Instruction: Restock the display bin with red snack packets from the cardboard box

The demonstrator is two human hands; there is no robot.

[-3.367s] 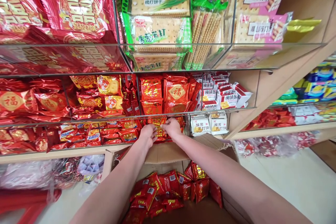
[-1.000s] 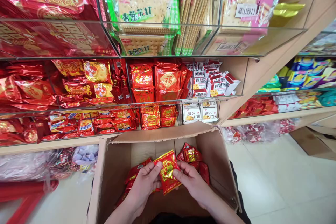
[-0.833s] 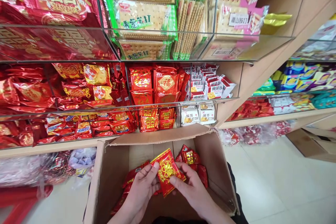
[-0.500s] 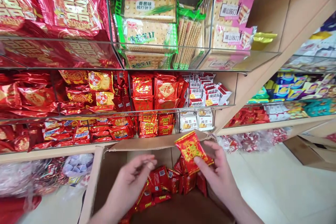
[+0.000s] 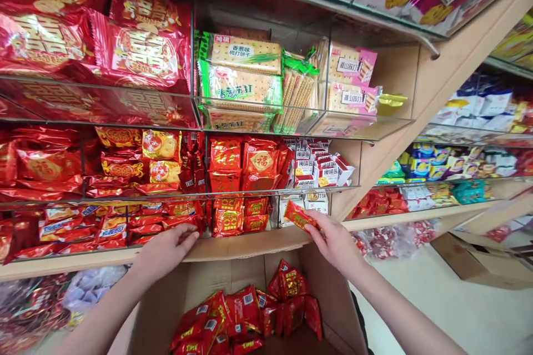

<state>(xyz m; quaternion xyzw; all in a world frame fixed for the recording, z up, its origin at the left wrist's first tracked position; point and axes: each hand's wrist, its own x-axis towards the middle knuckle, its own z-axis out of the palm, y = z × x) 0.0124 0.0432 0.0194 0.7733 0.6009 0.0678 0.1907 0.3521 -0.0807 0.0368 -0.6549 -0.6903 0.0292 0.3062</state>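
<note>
My right hand [image 5: 333, 238] grips a small red and gold snack packet [image 5: 298, 215], held up in front of the lowest shelf's white packets [image 5: 316, 205]. My left hand [image 5: 169, 249] hovers by the front edge of that shelf, left of the red double-happiness packets [image 5: 228, 221]. Its fingers are loosely bent, with the thumb a little apart, and nothing shows in them. Below and between my arms stands an open cardboard box [image 5: 337, 288]. Several red packets [image 5: 244, 308] lie heaped inside it, some showing barcodes.
Glass-fronted shelves hold large red packets [image 5: 145, 52], green-edged crackers [image 5: 245, 80] and pink-edged crackers [image 5: 352, 66]. A slanted wooden panel [image 5: 385, 144] divides them from more shelves at right. Another cardboard box [image 5: 478, 260] is on the floor. Bagged goods [image 5: 89, 288] lie low at left.
My right hand has lifted its packet up to the shelf front, away from the box. My left hand has moved left and up from over the box. The view has shifted.
</note>
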